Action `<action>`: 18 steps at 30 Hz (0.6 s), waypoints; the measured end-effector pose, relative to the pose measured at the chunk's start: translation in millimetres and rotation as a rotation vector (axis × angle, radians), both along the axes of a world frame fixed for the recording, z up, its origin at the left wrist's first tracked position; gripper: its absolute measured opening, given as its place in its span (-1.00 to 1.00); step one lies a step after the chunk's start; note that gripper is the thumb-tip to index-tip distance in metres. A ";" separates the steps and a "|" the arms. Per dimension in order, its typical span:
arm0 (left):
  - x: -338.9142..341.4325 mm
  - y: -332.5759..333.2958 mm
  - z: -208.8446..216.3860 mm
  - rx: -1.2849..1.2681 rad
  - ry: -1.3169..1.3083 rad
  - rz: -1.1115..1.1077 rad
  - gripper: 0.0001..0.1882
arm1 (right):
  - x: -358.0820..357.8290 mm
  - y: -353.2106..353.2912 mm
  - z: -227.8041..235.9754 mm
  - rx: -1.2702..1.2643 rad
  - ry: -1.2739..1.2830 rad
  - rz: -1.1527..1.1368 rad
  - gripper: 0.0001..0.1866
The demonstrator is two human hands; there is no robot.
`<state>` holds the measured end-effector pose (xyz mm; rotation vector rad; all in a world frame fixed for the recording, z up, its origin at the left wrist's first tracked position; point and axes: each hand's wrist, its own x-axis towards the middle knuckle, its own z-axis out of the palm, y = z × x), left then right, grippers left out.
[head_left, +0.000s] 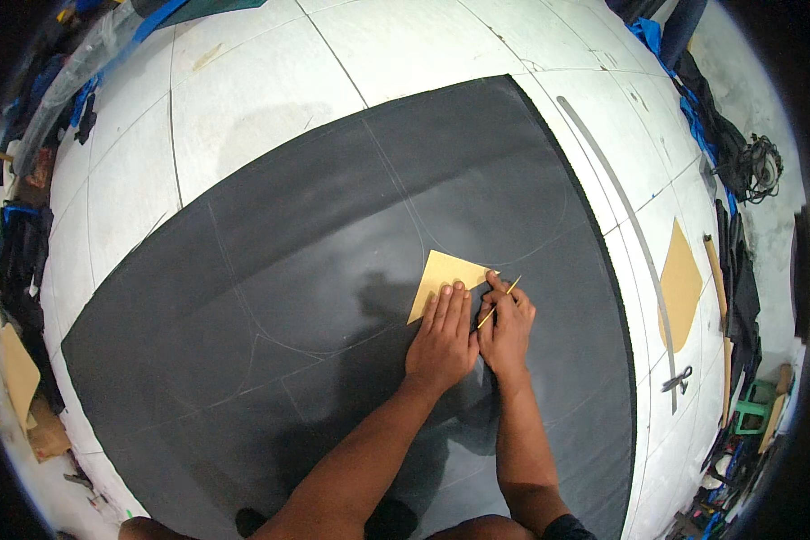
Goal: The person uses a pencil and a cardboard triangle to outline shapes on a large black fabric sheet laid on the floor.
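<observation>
Dark grey fabric [306, 207] lies spread over the white tiled floor, with thin pale curved and straight lines drawn on it. On it rests a tan card pattern piece [434, 270], with its pointed corner toward the right. My left hand [443, 340] lies flat on the card's near part, fingers stretched out and pressing it against the fabric. Just beside it, my right hand [506, 328] grips a slim yellow pencil [514, 285]. A finger of this hand reaches to the card's right corner. Part of the card is hidden under my hands.
On the tiles [549, 36] to the right are a long grey curved ruler [614, 184], another tan card piece [680, 286] and dark-handled scissors [678, 380]. Dark cloth and a green stool [754, 407] stand along the right side. More cloth [22, 261] is heaped at the left.
</observation>
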<state>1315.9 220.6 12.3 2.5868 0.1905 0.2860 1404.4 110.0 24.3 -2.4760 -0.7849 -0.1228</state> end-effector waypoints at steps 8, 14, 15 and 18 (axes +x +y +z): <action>2.2 1.2 -0.2 -0.001 -0.007 0.003 -0.23 | 2.0 0.8 -0.8 -0.004 -0.007 -0.004 -0.90; 3.3 -2.7 -0.1 0.008 0.014 0.010 -0.24 | 2.9 -4.7 -2.3 0.008 -0.034 0.015 -0.88; 3.0 -3.1 0.0 -0.004 0.041 0.012 -0.24 | 2.1 -4.8 -1.4 0.006 -0.039 0.010 -0.88; 0.0 -2.4 1.0 -0.007 0.027 0.015 -0.25 | 1.1 -4.1 -0.6 0.011 -0.017 0.025 -0.87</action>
